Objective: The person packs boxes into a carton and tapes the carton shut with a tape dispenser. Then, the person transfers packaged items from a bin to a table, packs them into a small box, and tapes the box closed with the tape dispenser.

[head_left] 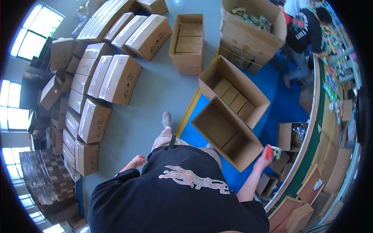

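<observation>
Hands apart: left hand (138, 160) slack, empty; right hand (264, 158) around red-and-green object (276, 153) beside open carton (213, 123)

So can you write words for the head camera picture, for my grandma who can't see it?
A person's right hand holds a small red and pale green object beside an open cardboard box, while the left hand looks empty. A second open box with smaller cartons inside stands just beyond, and taped boxes line the gray floor at left.
</observation>
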The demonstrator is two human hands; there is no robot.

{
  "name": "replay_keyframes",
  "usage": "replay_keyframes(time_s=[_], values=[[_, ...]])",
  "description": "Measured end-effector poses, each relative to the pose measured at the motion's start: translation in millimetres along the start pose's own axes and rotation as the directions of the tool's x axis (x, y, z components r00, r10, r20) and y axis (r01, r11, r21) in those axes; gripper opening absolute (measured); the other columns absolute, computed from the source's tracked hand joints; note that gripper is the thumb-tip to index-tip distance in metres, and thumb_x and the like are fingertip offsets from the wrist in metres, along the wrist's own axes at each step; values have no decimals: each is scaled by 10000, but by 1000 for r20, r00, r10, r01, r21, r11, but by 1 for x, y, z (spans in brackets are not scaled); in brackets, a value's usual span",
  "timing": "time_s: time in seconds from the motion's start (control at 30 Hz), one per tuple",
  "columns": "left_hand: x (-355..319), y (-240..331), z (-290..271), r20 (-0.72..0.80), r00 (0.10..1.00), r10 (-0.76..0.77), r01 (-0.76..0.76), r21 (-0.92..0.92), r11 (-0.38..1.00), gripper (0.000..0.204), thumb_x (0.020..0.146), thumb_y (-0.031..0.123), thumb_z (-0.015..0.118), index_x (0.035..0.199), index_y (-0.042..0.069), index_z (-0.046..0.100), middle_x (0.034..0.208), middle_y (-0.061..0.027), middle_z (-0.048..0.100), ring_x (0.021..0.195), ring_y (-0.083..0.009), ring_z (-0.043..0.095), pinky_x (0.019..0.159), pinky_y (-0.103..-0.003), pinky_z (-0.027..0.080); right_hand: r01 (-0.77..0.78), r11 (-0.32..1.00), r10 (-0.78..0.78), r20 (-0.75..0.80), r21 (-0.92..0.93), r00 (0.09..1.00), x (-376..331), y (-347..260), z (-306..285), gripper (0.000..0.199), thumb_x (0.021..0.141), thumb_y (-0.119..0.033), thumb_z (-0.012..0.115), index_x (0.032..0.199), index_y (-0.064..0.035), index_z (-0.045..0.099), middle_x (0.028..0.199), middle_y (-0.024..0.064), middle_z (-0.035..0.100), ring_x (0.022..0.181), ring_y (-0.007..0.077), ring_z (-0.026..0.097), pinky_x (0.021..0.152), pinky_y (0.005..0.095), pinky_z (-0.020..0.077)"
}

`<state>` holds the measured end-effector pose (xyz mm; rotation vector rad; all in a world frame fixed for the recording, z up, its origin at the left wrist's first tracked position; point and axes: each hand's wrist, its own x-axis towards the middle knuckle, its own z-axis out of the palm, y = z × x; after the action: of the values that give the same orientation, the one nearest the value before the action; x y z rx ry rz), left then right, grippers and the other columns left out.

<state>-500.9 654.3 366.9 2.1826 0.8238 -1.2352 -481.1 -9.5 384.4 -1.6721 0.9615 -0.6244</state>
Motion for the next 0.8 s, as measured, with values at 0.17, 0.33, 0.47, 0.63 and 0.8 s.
replay_keyframes(time_s=[0.17,0.33,0.47,0.63,0.8], values=[[104,-11,-64,-56,997,46,-58,-229,972,371,833,268,608,1091,6,663,882,-86,697,766,-196,656,707,-332,532,-444,844,343,333,300,878,-74,-42,166,440,980,-368,573,1365,-165,508,1448,5,482,1406,208,333,1092,674,104],[196,-18,-173,-171,979,115,-166,-322,932,350,861,263,630,1103,12,650,917,-103,701,848,-210,653,773,-339,518,-553,828,453,467,97,759,-108,-76,267,522,973,-423,548,1424,-174,463,1491,-27,443,1434,192,275,1060,732,34],[260,28,-268,-244,947,208,-256,-184,949,334,860,271,610,1077,20,649,963,-142,700,926,-259,665,824,-371,515,-396,913,286,533,102,797,-112,-98,316,397,965,-226,613,1323,-66,547,1361,65,569,1298,181,466,1126,452,301],[276,225,-355,-342,781,523,-473,225,852,251,870,222,589,1040,41,628,1025,-183,631,1004,-365,606,885,-445,490,-391,919,314,512,47,800,-105,-132,381,321,966,-166,614,1254,-28,580,1286,102,610,1177,186,564,1059,331,403],[279,424,-374,-241,417,876,-660,582,474,324,831,179,651,1135,67,646,1382,-191,483,1312,-371,424,1076,-428,389,-440,895,356,467,79,809,-58,-127,477,353,960,-157,625,1276,-7,573,1285,97,601,1182,181,554,1063,335,399]])
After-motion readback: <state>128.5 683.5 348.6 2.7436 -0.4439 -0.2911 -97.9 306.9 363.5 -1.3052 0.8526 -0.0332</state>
